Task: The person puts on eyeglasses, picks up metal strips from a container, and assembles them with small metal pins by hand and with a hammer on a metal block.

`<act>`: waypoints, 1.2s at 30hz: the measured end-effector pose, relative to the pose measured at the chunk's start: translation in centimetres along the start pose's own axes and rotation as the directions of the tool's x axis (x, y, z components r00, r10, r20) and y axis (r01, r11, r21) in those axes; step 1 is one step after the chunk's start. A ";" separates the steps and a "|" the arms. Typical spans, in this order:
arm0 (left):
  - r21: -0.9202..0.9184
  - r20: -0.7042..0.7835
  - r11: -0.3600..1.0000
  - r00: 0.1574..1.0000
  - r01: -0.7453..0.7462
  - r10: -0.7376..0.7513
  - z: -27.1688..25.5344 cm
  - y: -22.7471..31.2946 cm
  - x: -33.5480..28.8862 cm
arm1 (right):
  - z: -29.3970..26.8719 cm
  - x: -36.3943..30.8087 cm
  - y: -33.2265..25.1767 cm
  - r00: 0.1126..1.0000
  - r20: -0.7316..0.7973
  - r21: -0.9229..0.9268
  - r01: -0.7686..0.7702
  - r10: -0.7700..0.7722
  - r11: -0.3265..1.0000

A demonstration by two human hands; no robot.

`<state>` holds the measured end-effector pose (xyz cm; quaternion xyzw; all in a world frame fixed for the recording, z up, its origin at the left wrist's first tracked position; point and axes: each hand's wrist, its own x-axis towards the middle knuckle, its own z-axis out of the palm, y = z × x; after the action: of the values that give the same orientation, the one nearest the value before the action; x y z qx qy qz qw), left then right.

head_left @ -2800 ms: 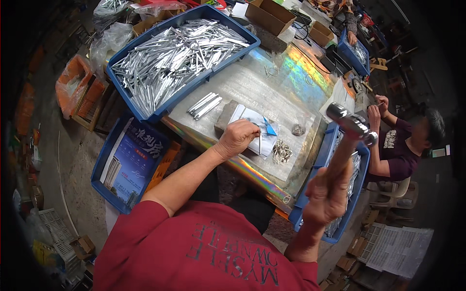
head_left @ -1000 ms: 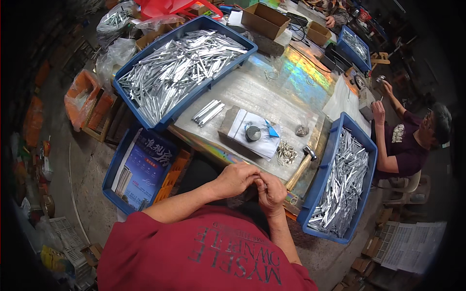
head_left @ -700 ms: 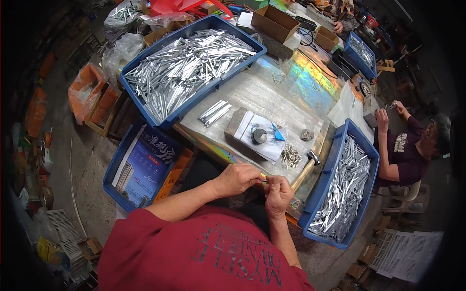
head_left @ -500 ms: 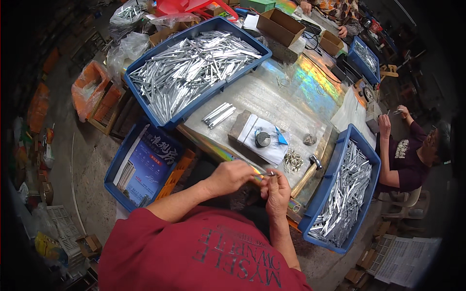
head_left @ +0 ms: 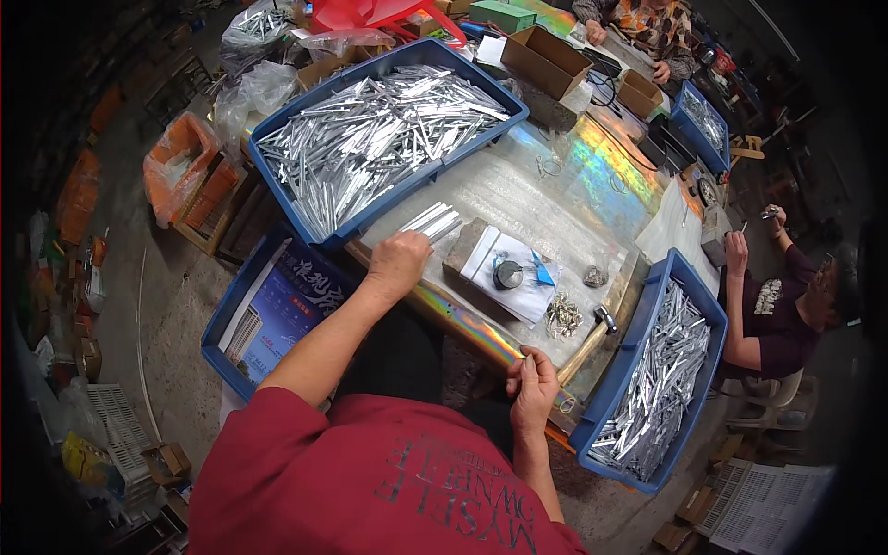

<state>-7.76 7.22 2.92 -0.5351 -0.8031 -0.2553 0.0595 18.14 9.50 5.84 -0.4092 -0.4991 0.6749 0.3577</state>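
My left hand (head_left: 400, 262) is at the near left end of a small row of silver metal strips (head_left: 431, 220) on the table. Its fingers are closed around the end of a strip, and the fingertips are partly hidden. Just over the table's front edge, my right hand (head_left: 534, 388) has thumb and forefinger pinched together; whatever is between them is too small to make out. Between the hands stands a block with white paper (head_left: 486, 259), topped by a small dark round pot (head_left: 508, 274). Right of it are a pile of small brass-coloured parts (head_left: 562, 316) and a hammer (head_left: 592, 335).
A large blue bin (head_left: 305, 222) heaped with metal strips stands at the back left, another blue bin (head_left: 592, 407) at the right. A blue tray (head_left: 220, 338) with a printed sheet is lower left. One co-worker (head_left: 786, 310) sits at the right, another (head_left: 647, 32) far back.
My left hand has left my right hand and moved up and left to the row of strips. My right hand stays near the table edge, still pinched. The view has shifted slightly.
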 end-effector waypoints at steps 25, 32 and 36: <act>0.062 -0.083 0.951 0.951 0.303 -0.298 -6.8 -6.2 4.3 | -0.6 -0.4 1.5 0.999 0.001 -0.047 -0.033 0.034 0.998; 0.097 0.191 0.940 0.921 0.326 -0.339 -6.3 -8.7 5.0 | -0.7 -0.5 1.7 1.000 -0.008 -0.062 -0.023 0.022 0.998; 0.006 0.165 0.947 0.934 0.321 -0.317 -6.2 -9.2 4.5 | -0.7 -0.5 1.7 1.000 -0.001 -0.064 -0.022 0.022 0.998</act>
<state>-18.95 5.34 6.72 -0.4175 -0.8786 -0.2254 -0.0543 18.87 8.85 4.15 -0.4262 -0.5158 0.6624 0.3370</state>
